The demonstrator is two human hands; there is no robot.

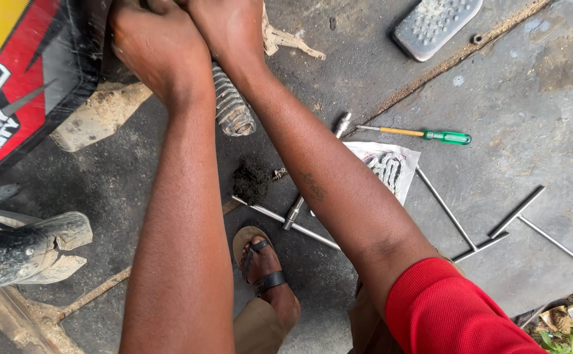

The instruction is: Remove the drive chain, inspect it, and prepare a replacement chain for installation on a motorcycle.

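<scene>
Your left hand (158,46) is curled shut beside the glossy red, black and yellow motorcycle panel (18,78); your right hand (230,26) closes just above the dusty grey coiled shock-absorber spring (232,105); what either grips is hidden; a green-handled screwdriver (424,135) lies well right on rough concrete.

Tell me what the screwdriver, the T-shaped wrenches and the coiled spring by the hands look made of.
Screwdriver: translucent green plastic handle, metal shaft, by its gloss. T-shaped wrenches: bare steel, apparently, grey and shiny. Coiled spring: likely metal, dulled by pale dirt.
</scene>
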